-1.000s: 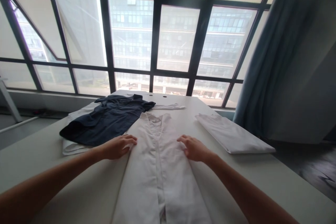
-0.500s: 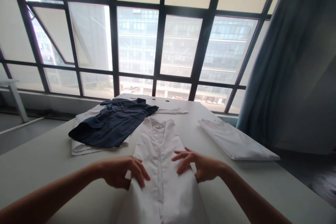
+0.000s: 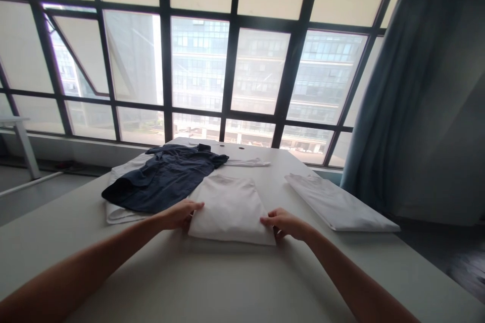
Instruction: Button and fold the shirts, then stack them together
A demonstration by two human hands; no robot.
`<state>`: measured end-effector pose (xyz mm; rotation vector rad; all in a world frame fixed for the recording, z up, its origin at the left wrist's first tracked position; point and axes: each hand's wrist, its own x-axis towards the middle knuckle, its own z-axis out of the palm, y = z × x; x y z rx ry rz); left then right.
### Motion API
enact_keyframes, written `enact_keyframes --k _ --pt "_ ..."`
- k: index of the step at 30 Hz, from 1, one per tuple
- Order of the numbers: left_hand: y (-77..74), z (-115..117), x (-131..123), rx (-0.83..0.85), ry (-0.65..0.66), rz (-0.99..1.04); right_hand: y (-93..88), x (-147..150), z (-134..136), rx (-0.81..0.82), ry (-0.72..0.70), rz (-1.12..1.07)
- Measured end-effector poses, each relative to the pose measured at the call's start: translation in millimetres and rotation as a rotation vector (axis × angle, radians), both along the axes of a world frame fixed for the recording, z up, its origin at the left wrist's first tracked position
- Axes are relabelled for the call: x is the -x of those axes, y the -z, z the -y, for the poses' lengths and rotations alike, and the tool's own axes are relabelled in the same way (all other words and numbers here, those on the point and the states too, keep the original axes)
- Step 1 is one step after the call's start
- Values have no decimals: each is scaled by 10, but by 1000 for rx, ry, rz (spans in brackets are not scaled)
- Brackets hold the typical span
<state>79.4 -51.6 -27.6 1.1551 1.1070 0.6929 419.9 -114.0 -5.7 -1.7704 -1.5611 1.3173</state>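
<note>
A white shirt (image 3: 230,209), folded into a compact shape, lies in front of me on the white table (image 3: 227,282). My left hand (image 3: 182,213) pinches its left edge, thumb on top and the other fingers partly hidden at the side. On the opposite edge, my right hand (image 3: 284,223) grips the shirt the same way near its front right corner. Close to my left hand, a dark navy shirt (image 3: 162,179) is spread over white cloth (image 3: 113,213).
Another folded white garment (image 3: 337,204) rests at the table's right edge. A white sleeve-like strip of cloth (image 3: 248,162) extends behind the navy shirt. Beyond the table are large windows (image 3: 199,65) and a blue curtain (image 3: 382,111). A white table leg (image 3: 26,149) stands at far left.
The white shirt's near part has been folded away from me over its upper part, hiding the collar and front opening. Both hands moved forward with it and now pinch its sides.
</note>
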Motion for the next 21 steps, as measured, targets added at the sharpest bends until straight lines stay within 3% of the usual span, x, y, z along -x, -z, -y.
enact_keyframes --k 4,8,12,18,21 --pt "-82 -163 -55 16 -13 -14 68 72 -92 -73 109 3" --pt "-184 -271 -186 -167 -87 -42 146 128 -189 -189 204 -55" --pt "-165 -295 -231 -250 -2 38 128 82 -172 -191 203 -127" --pt "-146 -195 -44 -220 -8 -293 -30 22 5 -36 139 54" --pt "-158 -58 45 -221 122 -407 -112 6 77 -5 69 99"
